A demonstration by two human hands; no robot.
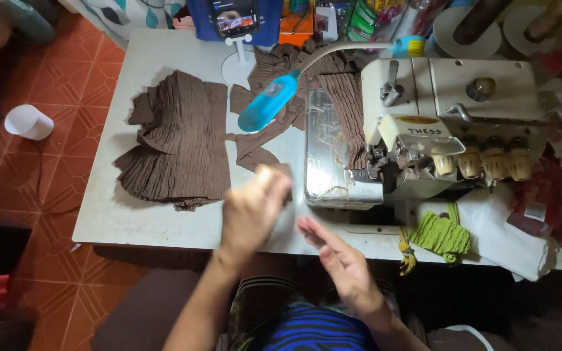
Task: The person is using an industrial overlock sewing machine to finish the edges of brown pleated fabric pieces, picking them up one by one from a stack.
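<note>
My left hand (pixel 252 211) is blurred with motion, raised over the white table (pixel 118 221) near a strip of brown crinkled fabric (pixel 255 155). Whether it holds anything I cannot make out. My right hand (pixel 336 257) hovers at the table's front edge, palm open, fingers stretched and empty. A stack of brown crinkled fabric pieces (pixel 177 143) lies to the left. The white overlock sewing machine (pixel 424 123) stands to the right, with more brown fabric (pixel 343 84) draped behind its metal bed.
A blue-headed gooseneck lamp (pixel 268 102) reaches over the table. A phone on a white stand (pixel 234 19) sits at the back. Green crinkled fabric (pixel 442 234) and white cloth (pixel 508 234) lie at the right. A white cup (pixel 28 121) stands on the orange tiled floor.
</note>
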